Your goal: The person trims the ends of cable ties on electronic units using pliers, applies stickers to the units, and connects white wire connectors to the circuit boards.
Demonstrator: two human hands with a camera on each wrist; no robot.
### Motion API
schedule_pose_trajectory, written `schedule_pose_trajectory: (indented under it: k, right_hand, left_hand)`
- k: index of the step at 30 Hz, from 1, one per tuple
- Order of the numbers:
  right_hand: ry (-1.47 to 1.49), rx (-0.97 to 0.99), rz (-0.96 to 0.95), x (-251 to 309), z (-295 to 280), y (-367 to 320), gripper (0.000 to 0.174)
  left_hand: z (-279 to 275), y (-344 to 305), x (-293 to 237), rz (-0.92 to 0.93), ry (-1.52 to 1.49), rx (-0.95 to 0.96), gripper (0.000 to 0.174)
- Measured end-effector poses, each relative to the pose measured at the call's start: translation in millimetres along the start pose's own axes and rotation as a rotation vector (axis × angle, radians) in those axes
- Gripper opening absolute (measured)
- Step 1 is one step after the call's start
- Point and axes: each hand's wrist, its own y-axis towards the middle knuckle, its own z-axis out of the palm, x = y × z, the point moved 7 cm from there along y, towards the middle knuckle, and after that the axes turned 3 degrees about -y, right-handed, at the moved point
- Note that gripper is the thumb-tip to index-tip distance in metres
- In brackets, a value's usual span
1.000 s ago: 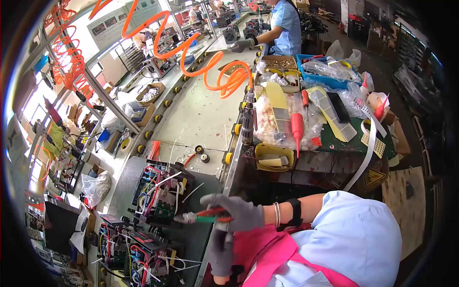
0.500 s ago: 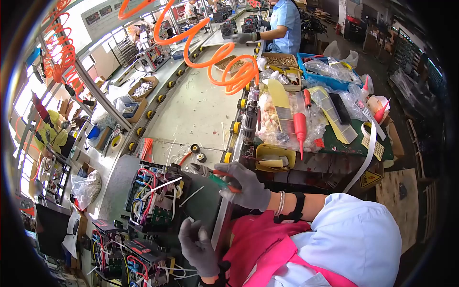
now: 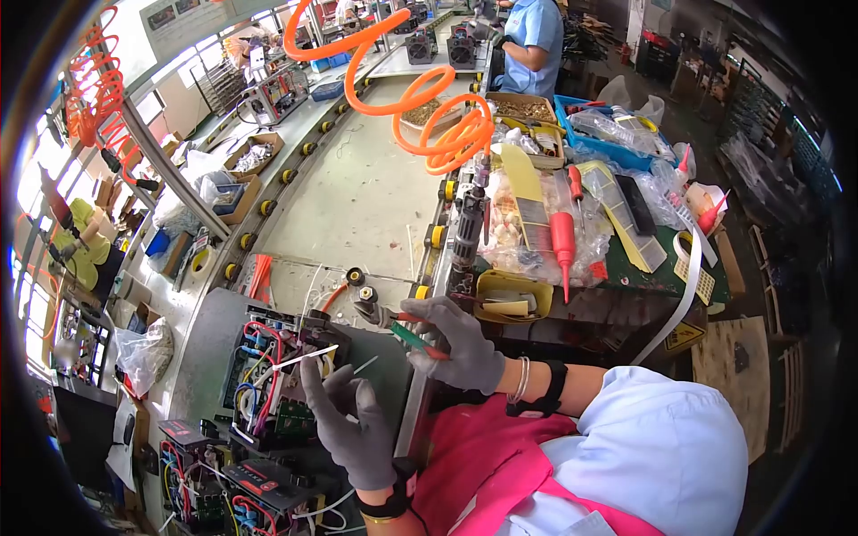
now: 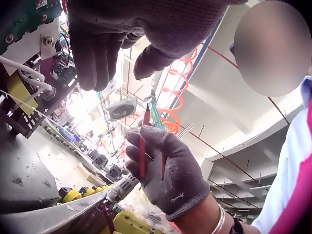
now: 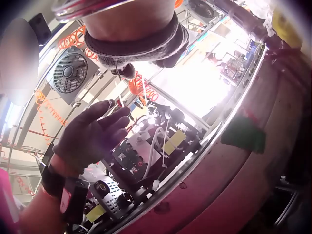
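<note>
My gloved left hand (image 3: 350, 438) is beside an open electronic unit (image 3: 279, 415) with red, blue and yellow wires, its fingers extended. Its index fingertip overlaps a white cable tie (image 3: 308, 356) that sticks out from the unit. In the right wrist view, that left hand (image 5: 92, 136) shows fairly straight fingers. My gloved right hand (image 3: 465, 348) holds pliers (image 3: 413, 339) with red and green handles, raised at the bench's near edge. The left wrist view shows the right fingers curled around the red handle (image 4: 142, 153).
More wired units (image 3: 259, 478) stand at the lower left. An orange coiled hose (image 3: 429, 98) hangs over the bench with a power screwdriver (image 3: 468, 228). To the right are a yellow bin (image 3: 514, 295) and a red bottle (image 3: 562, 243). Another person (image 3: 534, 49) works further along.
My right hand has drawn the pliers back from the unit and up the bench. The left hand has come away from the right hand and reached toward the unit's cable tie.
</note>
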Motion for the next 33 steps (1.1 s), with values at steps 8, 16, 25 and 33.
schedule_pose_trajectory:
  k: [8,16,25,33]
  right_hand:
    - [-0.170,0.019,-0.025,-1,-6,8,0.039]
    - [-0.445,0.077,-0.198,6,7,7,0.060]
    - [-0.555,0.178,-0.273,21,31,16,0.066]
    - [-0.517,0.246,-0.343,23,76,24,0.072]
  left_hand:
    - [-6,9,9,0.311,0.226,-0.097,0.037]
    - [-14,22,1,0.147,0.150,-0.193,0.065]
    - [-39,30,-1,0.494,0.429,-0.353,0.037]
    - [-23,34,-7,0.334,0.591,-0.222,0.036]
